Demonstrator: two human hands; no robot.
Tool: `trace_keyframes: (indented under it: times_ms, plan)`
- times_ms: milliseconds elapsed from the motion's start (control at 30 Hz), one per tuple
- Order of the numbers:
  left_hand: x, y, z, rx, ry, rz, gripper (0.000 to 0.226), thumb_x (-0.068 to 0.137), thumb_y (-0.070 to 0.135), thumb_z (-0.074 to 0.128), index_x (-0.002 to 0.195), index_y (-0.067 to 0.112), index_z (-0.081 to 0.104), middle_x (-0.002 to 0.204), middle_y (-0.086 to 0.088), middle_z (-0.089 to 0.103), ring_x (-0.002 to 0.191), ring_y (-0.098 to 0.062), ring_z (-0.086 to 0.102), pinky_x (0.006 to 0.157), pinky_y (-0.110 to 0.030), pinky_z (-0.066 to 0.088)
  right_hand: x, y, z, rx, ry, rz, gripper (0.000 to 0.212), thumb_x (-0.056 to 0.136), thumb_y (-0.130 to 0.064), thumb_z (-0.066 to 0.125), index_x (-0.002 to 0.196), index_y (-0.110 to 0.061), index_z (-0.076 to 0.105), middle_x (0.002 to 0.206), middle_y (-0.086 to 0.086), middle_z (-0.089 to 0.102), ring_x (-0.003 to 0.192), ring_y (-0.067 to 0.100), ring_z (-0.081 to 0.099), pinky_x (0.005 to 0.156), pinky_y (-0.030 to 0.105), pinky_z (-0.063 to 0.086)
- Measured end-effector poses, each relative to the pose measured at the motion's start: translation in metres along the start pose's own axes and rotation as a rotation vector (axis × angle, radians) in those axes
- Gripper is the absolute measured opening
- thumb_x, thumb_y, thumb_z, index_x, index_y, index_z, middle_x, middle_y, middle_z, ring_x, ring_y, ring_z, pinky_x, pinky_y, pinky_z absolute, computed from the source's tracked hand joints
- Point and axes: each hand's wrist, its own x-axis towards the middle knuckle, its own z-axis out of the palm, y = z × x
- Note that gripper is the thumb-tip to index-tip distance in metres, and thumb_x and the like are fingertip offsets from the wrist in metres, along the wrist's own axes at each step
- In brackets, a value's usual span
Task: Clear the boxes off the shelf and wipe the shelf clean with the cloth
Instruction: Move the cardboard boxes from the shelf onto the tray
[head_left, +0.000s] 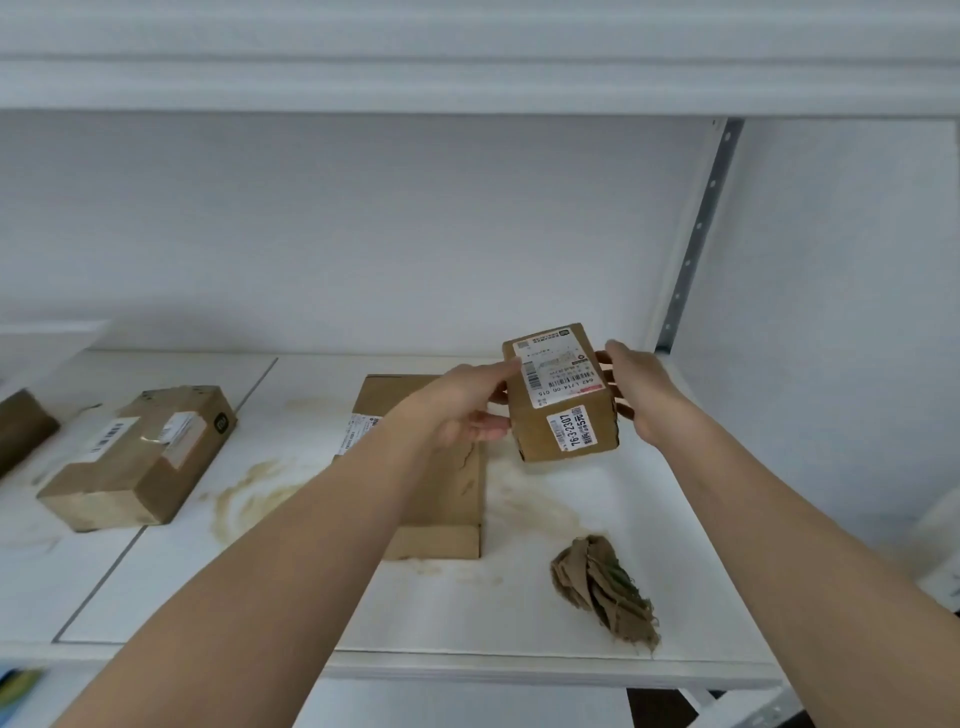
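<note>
Arms outstretched, left hand (467, 405) and right hand (641, 395) clasping a small labelled box (563, 410) between curled fingers, seemingly lifted above the stained shelf (597, 519).

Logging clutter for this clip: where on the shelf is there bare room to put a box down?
Bare shelf lies along the front edge left of the cloth, and between the left box and the flat box, though stained. Crowded at the right rear, where both hands hold the small box.

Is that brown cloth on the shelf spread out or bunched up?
Bunched up. The cloth lies crumpled in a heap near the front edge of the shelf, its frayed ends sticking out, and neither hand is touching it.
</note>
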Motion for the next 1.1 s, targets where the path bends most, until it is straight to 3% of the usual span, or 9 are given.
trace_keyframes:
  times_ms: [167,300,367,467,667,900,1100]
  plan:
    - [-0.015,0.006,-0.021,-0.045,0.075,0.079,0.029,0.089,0.046,0.057,0.097,0.02,0.068,0.11,-0.005,0.067,0.088,-0.023,0.06,0.077,-0.031,0.047,-0.009,-0.005,0.007,0.088,-0.058,-0.021,0.034,0.1,-0.038,0.034,0.091,-0.017,0.06,0.092,0.001,0.066,0.09,0.019,0.058,0.093,0.037,0.043]
    - [-0.024,0.01,-0.035,0.012,0.139,0.11,0.028,0.08,0.05,0.06,0.09,0.026,0.069,0.106,-0.001,0.07,0.089,-0.022,0.059,0.076,-0.033,0.039,-0.016,-0.009,0.013,0.193,-0.129,-0.027,0.032,0.1,-0.039,0.036,0.091,-0.022,0.062,0.09,-0.002,0.067,0.088,0.017,0.058,0.099,0.039,0.041]
    - [-0.026,0.01,-0.04,-0.013,0.168,0.116,0.022,0.081,0.047,0.06,0.083,0.027,0.07,0.098,0.0,0.071,0.088,-0.021,0.062,0.076,-0.035,0.039,-0.019,-0.011,0.016,0.205,-0.161,-0.033,0.031,0.1,-0.038,0.036,0.095,-0.022,0.063,0.093,0.0,0.068,0.09,0.018,0.059,0.099,0.041,0.042]
    - [-0.03,0.008,-0.042,-0.085,0.187,0.146,0.018,0.086,0.037,0.059,0.079,0.023,0.069,0.089,0.001,0.07,0.086,-0.019,0.063,0.077,-0.033,0.04,-0.02,-0.016,0.024,0.191,-0.191,-0.048,0.029,0.1,-0.036,0.038,0.096,-0.019,0.061,0.09,0.002,0.068,0.083,0.018,0.058,0.085,0.037,0.043]
    - [-0.033,0.0,-0.049,-0.182,0.252,0.153,0.018,0.09,0.028,0.058,0.096,0.013,0.065,0.096,-0.011,0.072,0.084,-0.023,0.066,0.079,-0.032,0.044,-0.022,-0.022,0.033,0.163,-0.182,-0.078,0.029,0.1,-0.033,0.037,0.096,-0.019,0.061,0.089,0.002,0.067,0.079,0.017,0.057,0.075,0.032,0.04]
    - [-0.026,-0.01,-0.051,-0.247,0.277,0.124,0.031,0.085,0.025,0.061,0.109,0.006,0.067,0.103,-0.014,0.072,0.081,-0.023,0.066,0.071,-0.029,0.046,-0.024,-0.024,0.035,0.149,-0.181,-0.08,0.03,0.1,-0.033,0.037,0.1,-0.021,0.064,0.097,0.003,0.068,0.092,0.018,0.062,0.092,0.039,0.044]
    - [-0.028,-0.007,-0.047,-0.258,0.241,0.129,0.031,0.088,0.021,0.057,0.113,0.004,0.065,0.1,-0.015,0.069,0.082,-0.022,0.064,0.073,-0.029,0.041,-0.026,-0.024,0.03,0.118,-0.17,-0.09,0.029,0.1,-0.033,0.037,0.1,-0.02,0.063,0.097,0.003,0.069,0.098,0.02,0.063,0.096,0.041,0.044]
